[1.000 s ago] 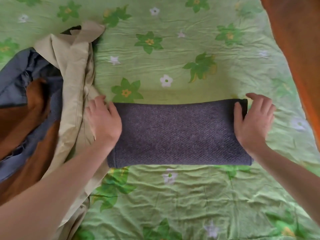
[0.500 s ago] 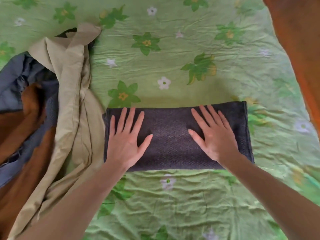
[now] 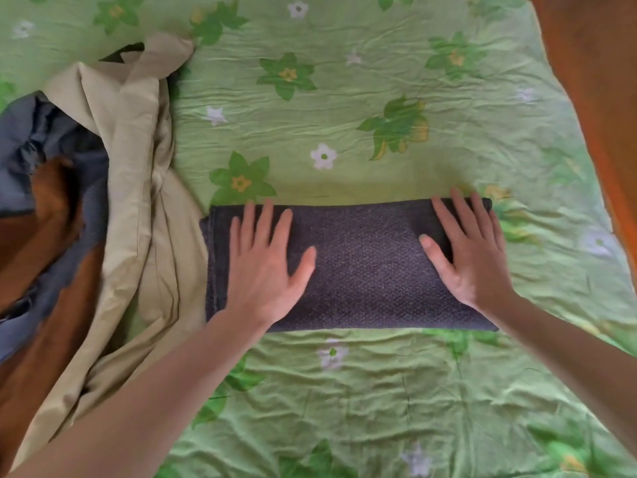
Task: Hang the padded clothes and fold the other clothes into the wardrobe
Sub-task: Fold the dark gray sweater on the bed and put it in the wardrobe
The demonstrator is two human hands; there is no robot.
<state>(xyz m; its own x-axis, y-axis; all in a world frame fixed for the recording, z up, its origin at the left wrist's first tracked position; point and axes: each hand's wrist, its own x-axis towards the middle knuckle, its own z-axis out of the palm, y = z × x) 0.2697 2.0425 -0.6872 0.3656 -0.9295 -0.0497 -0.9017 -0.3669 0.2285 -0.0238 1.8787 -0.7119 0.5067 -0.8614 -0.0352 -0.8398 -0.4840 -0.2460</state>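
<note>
At the left edge of the bed (image 3: pixel 344 108) lies a loose heap of clothes: a blue-grey garment (image 3: pixel 24 139) and a brown one (image 3: pixel 38 243) tangled together, with a beige garment (image 3: pixel 138 188) draped over their right side and running down towards the near-left corner. Just beside it, touching or nearly touching its edge, sits the folded dark grey sweater (image 3: pixel 362 270), a long flat rectangle whose long axis runs left to right across the middle of the bed, square to the person. The left hand (image 3: pixel 265 267) lies flat on the sweater's left third, fingers straight and spread, pressing down; the right hand (image 3: pixel 472 253) lies flat on its right third in the same way, fingertips reaching the far edge. The two hands are apart, with bare knit between them, and neither grips anything. The sweater lies directly under both hands, so each is equally near its own end; a further fold would probably bring one short end over to the other. An orange-brown surface (image 3: pixel 593 81) fills the far-right corner.
</note>
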